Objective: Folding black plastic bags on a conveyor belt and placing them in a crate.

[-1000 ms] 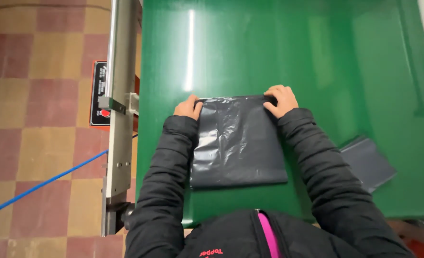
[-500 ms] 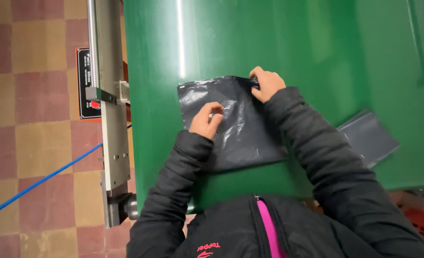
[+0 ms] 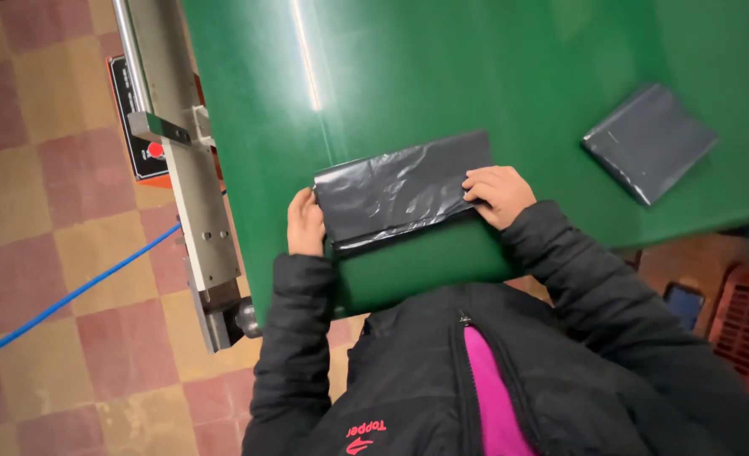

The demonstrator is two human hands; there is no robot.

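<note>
One green counter (image 3: 476, 76) under both hands, and two dark grey plastic bags on it. The folded bag (image 3: 400, 190) lies between the hands, its long axis running hand to hand, tilted slightly up toward the right. Left hand (image 3: 305, 224) grips its left end; right hand (image 3: 497, 192) presses flat on its right end. The second bag (image 3: 649, 142) sits well beyond the right hand.

Under the left hand (image 3: 305, 224) and right hand (image 3: 497, 192), a dark grey plastic bag (image 3: 400, 190) — thin, crinkled, faintly shiny — lies on the smooth, glossy green worktop (image 3: 442, 76).
</note>
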